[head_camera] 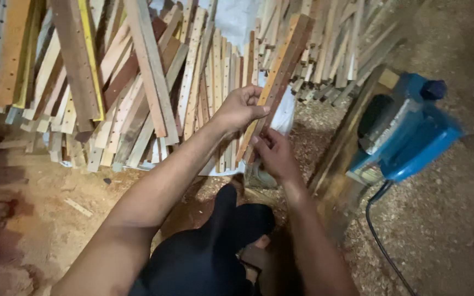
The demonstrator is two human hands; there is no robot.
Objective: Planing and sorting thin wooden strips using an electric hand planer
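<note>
Both my hands hold one long wooden slat (283, 57) with a row of small holes along it, tilted from lower left to upper right. My left hand (239, 107) grips it around the middle, thumb across its face. My right hand (272, 156) pinches its lower end from below. The slat's top end rests among other slats in the pile behind it.
A big pile of leaning wooden slats (138, 82), many with holes, fills the upper left and centre. A blue electric planer (406, 131) sits on a plank at right, its black cord (382, 235) trailing down. Sawdust covers the floor (439, 219). My dark-clothed knee (215, 246) is below.
</note>
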